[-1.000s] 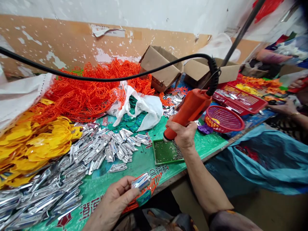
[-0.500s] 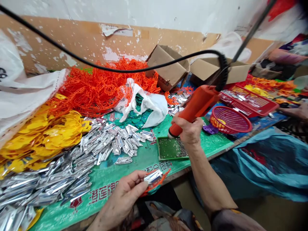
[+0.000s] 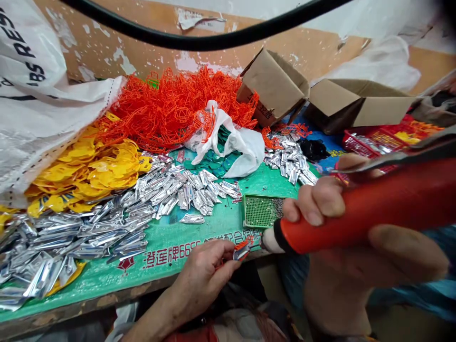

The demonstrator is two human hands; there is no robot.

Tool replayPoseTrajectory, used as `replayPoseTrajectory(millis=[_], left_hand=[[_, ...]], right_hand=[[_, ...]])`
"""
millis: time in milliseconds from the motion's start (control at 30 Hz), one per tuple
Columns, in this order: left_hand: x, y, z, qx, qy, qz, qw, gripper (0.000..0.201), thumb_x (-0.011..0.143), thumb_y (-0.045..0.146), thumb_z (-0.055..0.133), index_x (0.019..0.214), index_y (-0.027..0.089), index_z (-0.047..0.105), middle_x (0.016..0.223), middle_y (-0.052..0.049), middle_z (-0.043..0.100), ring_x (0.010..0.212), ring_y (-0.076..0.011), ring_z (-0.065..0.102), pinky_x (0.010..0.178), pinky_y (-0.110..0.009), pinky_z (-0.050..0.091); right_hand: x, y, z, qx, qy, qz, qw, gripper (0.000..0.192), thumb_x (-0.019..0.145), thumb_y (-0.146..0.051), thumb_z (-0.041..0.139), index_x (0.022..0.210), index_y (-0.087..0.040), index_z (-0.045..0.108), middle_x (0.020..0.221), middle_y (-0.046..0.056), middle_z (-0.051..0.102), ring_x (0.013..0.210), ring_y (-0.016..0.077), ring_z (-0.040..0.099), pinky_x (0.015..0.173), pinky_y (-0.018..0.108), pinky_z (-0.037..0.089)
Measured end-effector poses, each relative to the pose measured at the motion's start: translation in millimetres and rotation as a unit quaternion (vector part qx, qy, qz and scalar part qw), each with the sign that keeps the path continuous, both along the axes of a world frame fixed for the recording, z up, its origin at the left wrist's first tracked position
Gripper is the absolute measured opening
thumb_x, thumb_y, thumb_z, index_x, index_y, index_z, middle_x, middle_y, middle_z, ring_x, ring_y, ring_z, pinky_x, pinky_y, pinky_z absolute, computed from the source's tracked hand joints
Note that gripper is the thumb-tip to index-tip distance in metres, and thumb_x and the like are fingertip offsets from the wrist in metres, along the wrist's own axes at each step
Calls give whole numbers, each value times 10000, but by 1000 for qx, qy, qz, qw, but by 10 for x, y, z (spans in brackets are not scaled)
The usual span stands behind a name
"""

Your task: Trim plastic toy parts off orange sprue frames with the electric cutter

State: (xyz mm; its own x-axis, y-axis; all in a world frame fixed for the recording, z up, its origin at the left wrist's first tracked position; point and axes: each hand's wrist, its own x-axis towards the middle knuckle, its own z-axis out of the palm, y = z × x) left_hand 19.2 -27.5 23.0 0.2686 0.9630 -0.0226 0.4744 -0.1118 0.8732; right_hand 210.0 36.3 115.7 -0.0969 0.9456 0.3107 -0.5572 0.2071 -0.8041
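My left hand point(image 3: 203, 270) pinches a small silver plate with an orange plastic frame point(image 3: 242, 251) at the bench's front edge. My right hand point(image 3: 342, 275) is wrapped around a red-orange electric screwdriver point(image 3: 356, 218), held almost level and close to the camera. The screwdriver's white nose points left at the pinched piece; whether the bit touches it I cannot tell. Just behind lies a green tray with a grid bottom point(image 3: 260, 213) and small screws heaped in its right part. One silver plate point(image 3: 192, 218) lies apart, left of the tray.
Silver plates point(image 3: 121, 223) and yellow plastic parts point(image 3: 103, 166) are heaped on the left. Behind are tangled orange frames point(image 3: 171, 109) and a white bag point(image 3: 245, 149) with green pieces. Cardboard boxes point(image 3: 278, 88) stand at the back. A black cable point(image 3: 199, 42) hangs across the top.
My right hand has brought the screwdriver from the green tray towards me and down to the piece in my left hand, tilting it almost level. The view has shifted slightly.
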Motion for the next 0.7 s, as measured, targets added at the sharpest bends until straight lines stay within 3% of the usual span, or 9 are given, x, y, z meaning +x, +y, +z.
replayPoseTrajectory(millis=[333, 700], left_hand=[[-65, 21, -15, -4, -11, 10, 1000, 186, 899, 238, 516, 916, 176, 690, 753, -26, 693, 680, -167, 598, 599, -250, 429], [-53, 28, -15, -3, -10, 14, 1000, 167, 902, 239, 505, 839, 181, 648, 648, 15, 606, 584, -139, 506, 545, -242, 360]], right_hand=[[-172, -110, -206, 21, -49, -25, 998, 501, 685, -359, 774, 1159, -300, 620, 657, -15, 500, 582, 158, 494, 604, 367, 501], [-196, -123, -230, 8, -33, -23, 999, 471, 668, -351, 766, 1119, -313, 633, 657, -15, 514, 582, 161, 493, 604, 367, 503]])
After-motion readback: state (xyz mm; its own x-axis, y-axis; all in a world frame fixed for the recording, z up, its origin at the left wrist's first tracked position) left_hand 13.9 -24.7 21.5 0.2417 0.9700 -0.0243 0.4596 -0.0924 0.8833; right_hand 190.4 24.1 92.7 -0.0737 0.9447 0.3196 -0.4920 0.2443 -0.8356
